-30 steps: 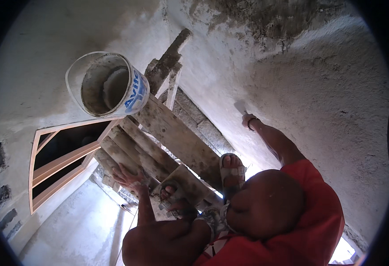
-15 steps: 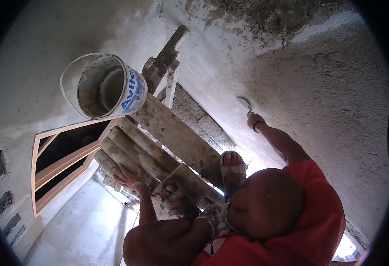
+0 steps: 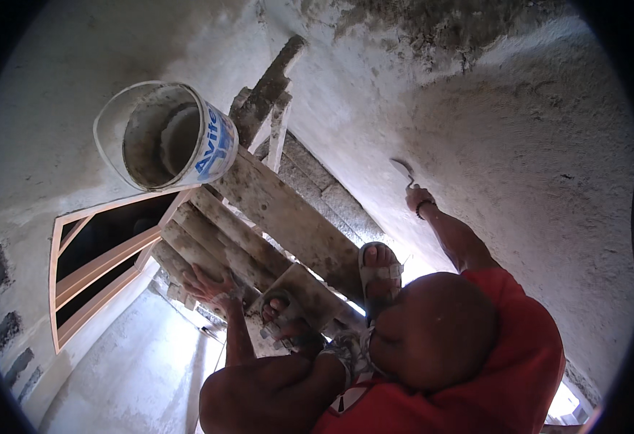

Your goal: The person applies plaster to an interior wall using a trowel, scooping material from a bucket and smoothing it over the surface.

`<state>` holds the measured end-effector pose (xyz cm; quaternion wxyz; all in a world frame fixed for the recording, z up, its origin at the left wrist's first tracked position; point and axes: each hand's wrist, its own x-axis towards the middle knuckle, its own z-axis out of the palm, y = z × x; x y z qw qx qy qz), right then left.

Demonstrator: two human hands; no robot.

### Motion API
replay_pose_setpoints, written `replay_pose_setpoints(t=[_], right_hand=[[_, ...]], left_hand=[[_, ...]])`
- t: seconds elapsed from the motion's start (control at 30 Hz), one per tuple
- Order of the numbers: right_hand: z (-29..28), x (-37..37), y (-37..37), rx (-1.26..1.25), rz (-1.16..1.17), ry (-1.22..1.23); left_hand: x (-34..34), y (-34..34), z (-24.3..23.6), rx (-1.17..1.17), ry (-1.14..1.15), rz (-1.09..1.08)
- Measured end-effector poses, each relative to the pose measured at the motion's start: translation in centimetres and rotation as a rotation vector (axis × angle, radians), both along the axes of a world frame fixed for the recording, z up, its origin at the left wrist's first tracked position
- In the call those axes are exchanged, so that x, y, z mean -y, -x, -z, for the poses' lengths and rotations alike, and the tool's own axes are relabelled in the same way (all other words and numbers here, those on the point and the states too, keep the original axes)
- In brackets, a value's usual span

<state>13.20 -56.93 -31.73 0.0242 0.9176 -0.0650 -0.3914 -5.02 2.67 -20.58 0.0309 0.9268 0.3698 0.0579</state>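
My right hand [image 3: 420,198] is reached out to the right and closed around the handle of a trowel [image 3: 402,168]. The trowel's pointed blade lies at or close to the rough plastered wall [image 3: 519,173]; whether it touches I cannot tell. On the left, my left hand [image 3: 212,289] rests with fingers spread on the stained wooden planks [image 3: 234,246], holding nothing. Beyond it, a white plastic bucket [image 3: 219,148] with blue print and a raised wire handle stands at the far end of the planks. Its inside is coated with grey residue.
My sandalled feet [image 3: 380,271] are on the boards, with gaps between some planks. A dirty timber support [image 3: 266,98] rises behind the bucket. At left, a wooden window frame [image 3: 107,260] is set in the wall. Dark rough patches [image 3: 433,36] mark the wall at the top.
My right hand and the trowel have shifted slightly right and down in the picture. The bucket appears a little farther left and up. My left hand stays on the planks.
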Motion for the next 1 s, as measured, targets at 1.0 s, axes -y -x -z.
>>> replay_pose_setpoints(t=[1.0], right_hand=[[-31.1,1.6,9.4,-0.456,-0.394,-0.112]], left_hand=[[-6.0,9.7,-26.9,-0.215,0.764,-0.132]])
